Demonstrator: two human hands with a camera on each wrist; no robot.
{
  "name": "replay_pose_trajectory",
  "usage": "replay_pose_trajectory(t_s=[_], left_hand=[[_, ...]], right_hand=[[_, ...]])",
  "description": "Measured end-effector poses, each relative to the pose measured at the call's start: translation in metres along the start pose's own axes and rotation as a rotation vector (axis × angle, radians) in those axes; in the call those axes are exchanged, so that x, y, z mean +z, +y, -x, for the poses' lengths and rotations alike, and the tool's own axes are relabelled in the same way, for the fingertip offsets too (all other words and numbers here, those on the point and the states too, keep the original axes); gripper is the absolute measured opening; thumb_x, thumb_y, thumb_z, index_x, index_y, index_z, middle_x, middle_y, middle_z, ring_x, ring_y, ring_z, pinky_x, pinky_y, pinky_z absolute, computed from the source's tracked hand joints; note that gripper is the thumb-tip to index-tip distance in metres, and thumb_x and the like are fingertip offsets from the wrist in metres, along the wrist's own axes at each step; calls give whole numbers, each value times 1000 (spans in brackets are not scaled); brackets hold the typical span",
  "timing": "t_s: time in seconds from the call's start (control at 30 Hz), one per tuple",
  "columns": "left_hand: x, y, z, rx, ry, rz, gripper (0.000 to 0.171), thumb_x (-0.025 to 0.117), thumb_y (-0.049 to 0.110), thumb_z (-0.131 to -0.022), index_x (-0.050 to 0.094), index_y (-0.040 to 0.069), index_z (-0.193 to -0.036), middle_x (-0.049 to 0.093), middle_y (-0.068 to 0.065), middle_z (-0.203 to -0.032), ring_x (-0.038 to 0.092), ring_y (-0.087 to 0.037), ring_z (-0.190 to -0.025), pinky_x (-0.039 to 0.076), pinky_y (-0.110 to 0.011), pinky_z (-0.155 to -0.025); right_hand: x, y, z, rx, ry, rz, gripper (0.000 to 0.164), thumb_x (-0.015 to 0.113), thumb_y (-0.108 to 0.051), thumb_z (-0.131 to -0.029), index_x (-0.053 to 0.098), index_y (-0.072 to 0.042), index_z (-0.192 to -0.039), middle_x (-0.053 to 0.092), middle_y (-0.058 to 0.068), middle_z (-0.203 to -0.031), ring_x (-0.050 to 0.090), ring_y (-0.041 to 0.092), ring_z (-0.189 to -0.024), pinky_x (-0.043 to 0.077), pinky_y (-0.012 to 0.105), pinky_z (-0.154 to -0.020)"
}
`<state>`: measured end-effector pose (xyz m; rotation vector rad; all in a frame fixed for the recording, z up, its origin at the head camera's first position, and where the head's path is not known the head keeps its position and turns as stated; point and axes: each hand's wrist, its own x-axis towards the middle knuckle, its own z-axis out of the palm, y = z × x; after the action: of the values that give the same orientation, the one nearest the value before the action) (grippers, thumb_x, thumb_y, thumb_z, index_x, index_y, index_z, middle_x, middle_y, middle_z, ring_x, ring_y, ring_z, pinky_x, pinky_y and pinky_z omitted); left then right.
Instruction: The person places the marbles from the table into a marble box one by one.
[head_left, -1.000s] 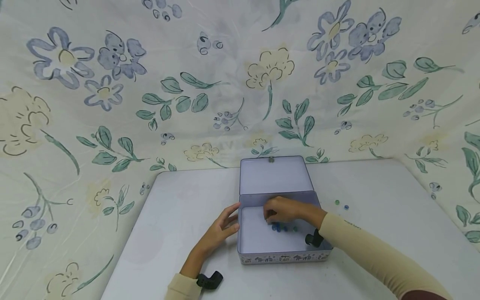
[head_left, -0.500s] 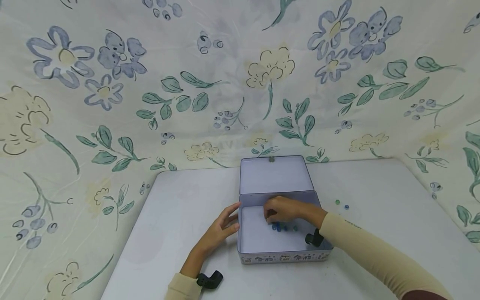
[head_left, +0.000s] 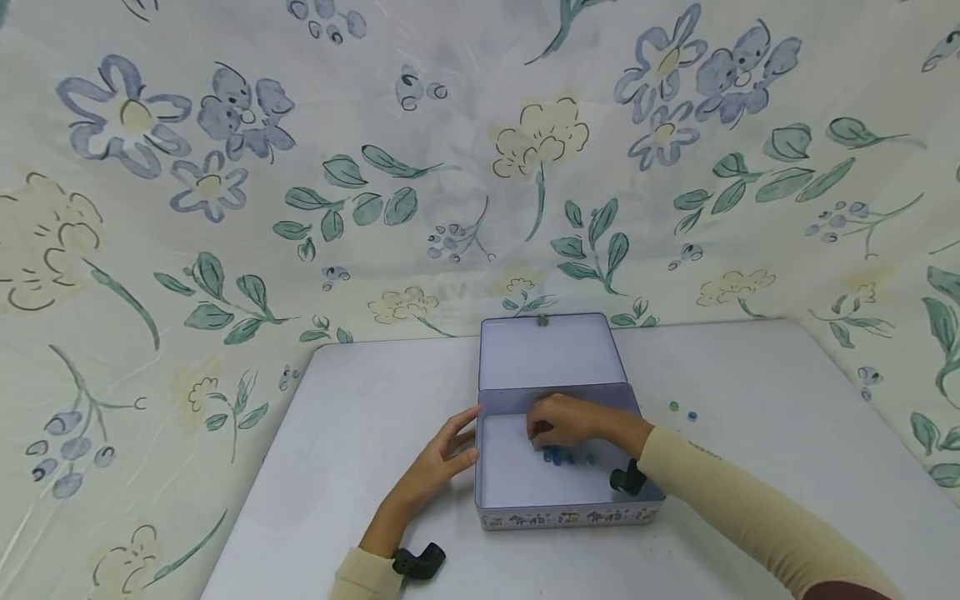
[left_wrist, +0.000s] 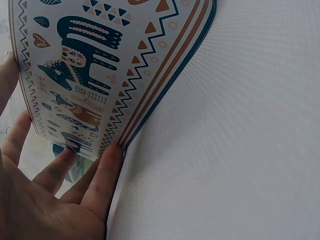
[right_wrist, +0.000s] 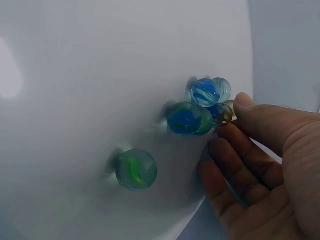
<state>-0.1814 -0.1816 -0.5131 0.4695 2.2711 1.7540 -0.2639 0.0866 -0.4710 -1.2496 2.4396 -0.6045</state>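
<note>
A shallow metal tin (head_left: 525,487) stands on the table with its hinged lid (head_left: 553,350) laid back. My left hand (head_left: 438,462) touches the tin's left side with spread, fairly straight fingers; the left wrist view shows them against the animal-patterned side (left_wrist: 82,65). Inside the tin, my right hand (head_left: 566,419) has thumb and fingertips around a yellow-and-red glass marble (right_wrist: 228,114), partly hidden. Several blue and green marbles cluster against it, among them a blue-swirled marble (right_wrist: 205,92) and a darker blue one (right_wrist: 184,119). Apart from them lies a clear marble with a green swirl (right_wrist: 136,170).
On the table right of the tin lie a green marble (head_left: 673,406) and a blue marble (head_left: 692,416). The white table (head_left: 360,400) meets a flower-printed sheet (head_left: 450,192) at the back and sides. Each wrist carries a black camera mount (head_left: 420,562).
</note>
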Motion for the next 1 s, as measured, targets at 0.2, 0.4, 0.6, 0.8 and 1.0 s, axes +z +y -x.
replay_pose_trajectory(t_s=[0.2, 0.4, 0.6, 0.8, 1.0], left_hand=[[0, 0, -1, 4, -10, -1, 66, 60, 17, -100, 28, 21, -157, 20, -10, -167, 27, -47, -148, 29, -69, -115], [0, 0, 0, 9, -10, -11, 66, 59, 15, -100, 28, 20, -158, 19, -10, -167, 28, -47, -148, 29, -68, -115], [-1, -1, 0, 17, -9, -9, 65, 58, 13, -100, 27, 19, -157, 19, -11, -167, 27, -48, -148, 31, -68, -114], [-1, 0, 0, 20, -15, -9, 66, 59, 15, -100, 27, 18, -158, 18, -12, -167, 27, -50, -147, 32, -69, -113], [-1, 2, 2, 14, -16, 3, 66, 59, 14, -100, 28, 19, -158, 21, -8, -167, 27, -46, -149, 31, -65, -116]], right_hand=[[-1, -1, 0, 10, -2, -6, 4, 75, -17, -89, 72, -16, -92, 65, -10, -86, 55, 0, -77, 51, 17, -73], [-2, -6, -1, 6, -17, -24, 4, 71, -22, -93, 71, -18, -96, 66, -11, -90, 57, -1, -81, 53, 17, -77], [-18, -16, 2, -63, 17, -59, 13, 69, -17, -94, 71, -9, -104, 68, -4, -97, 61, 2, -86, 54, 19, -80], [-43, -19, 12, -104, 87, -86, 17, 69, -16, -94, 71, -5, -107, 70, -1, -99, 64, 5, -90, 56, 19, -82], [-61, -13, 29, -65, 143, -96, 19, 70, -18, -94, 71, -6, -109, 71, -4, -100, 66, 7, -93, 57, 22, -84]])
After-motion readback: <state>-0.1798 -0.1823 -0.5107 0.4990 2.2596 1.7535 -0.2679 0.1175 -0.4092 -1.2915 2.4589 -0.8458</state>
